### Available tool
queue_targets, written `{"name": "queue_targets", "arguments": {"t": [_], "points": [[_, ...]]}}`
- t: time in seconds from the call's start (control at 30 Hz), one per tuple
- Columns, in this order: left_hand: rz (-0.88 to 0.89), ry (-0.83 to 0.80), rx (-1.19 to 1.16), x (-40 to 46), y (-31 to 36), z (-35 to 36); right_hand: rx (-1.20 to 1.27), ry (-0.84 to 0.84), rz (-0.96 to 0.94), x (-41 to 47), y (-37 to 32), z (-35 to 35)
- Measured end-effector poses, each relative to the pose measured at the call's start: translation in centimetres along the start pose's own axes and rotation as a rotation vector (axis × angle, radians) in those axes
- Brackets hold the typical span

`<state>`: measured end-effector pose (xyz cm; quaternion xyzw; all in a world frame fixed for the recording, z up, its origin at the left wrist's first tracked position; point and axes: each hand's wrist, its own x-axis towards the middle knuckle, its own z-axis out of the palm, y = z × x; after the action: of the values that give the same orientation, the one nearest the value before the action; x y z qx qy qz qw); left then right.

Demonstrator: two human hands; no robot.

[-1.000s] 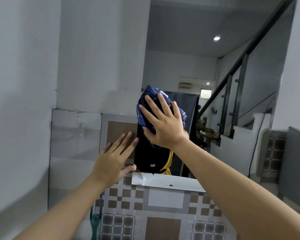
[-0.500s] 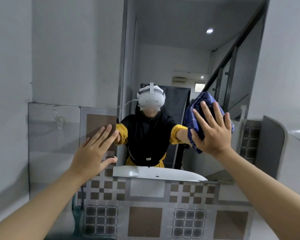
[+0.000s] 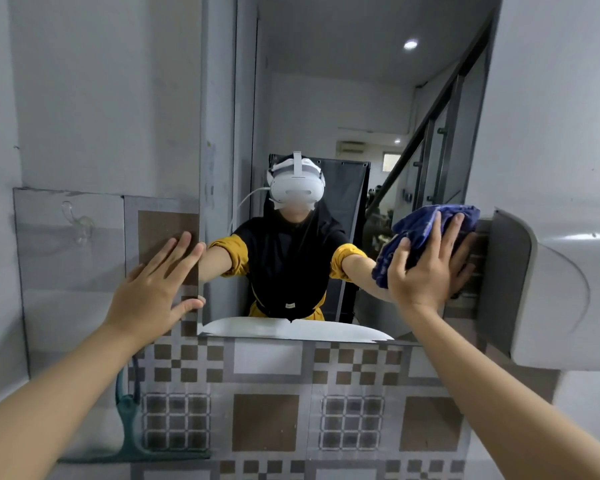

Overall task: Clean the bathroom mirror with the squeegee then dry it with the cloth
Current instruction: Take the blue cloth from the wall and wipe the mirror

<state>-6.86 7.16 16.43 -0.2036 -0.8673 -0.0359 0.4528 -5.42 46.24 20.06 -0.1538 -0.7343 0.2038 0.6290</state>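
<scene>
my right hand (image 3: 426, 268) has its fingers spread flat over the bunched blue cloth (image 3: 420, 237), pressing it against the bathroom mirror (image 3: 326, 109) at the glass's right edge, low down and just beside the curved white fixture (image 3: 551, 299) on the wall. almost all of the glass lies to the left of and above those fingers, so i judge the next drying pass has to run leftward or upward, and the right hand is the one placed for it. my left hand (image 3: 153, 289) is open, fingers straight, its palm on the brown patterned tile (image 3: 167, 233) with the fingertips touching the mirror's left edge, which looks like bracing. the cloth is soft, thick and crumpled; the mirror is a tall, smooth, frameless rectangle. the teal squeegee (image 3: 127, 417) stands low on the left against the tiles, well apart from both hands, so the squeegee step looks finished.
</scene>
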Motion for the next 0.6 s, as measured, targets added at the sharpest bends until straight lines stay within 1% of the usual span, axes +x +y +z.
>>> {"name": "queue_targets", "arguments": {"t": [0.1,0.17,0.37,0.47,0.6], "points": [[-0.002,0.0,0.006,0.0,0.2,-0.2,0.009,0.022,0.072,-1.7,-1.7,0.7],[-0.003,-0.003,0.006,0.0,0.3,-0.3,0.027,0.027,0.083,-2.7,-3.2,1.1],[-0.034,-0.01,-0.016,-0.1,0.5,-0.2,0.022,0.025,-0.062,-6.0,-7.8,3.0],[-0.072,-0.01,-0.046,-0.4,1.0,-0.1,0.036,0.004,-0.067,-7.6,-11.0,3.5],[-0.073,-0.037,-0.044,-1.4,1.5,0.3,0.041,-0.024,-0.113,-9.1,-14.2,4.2]]}}
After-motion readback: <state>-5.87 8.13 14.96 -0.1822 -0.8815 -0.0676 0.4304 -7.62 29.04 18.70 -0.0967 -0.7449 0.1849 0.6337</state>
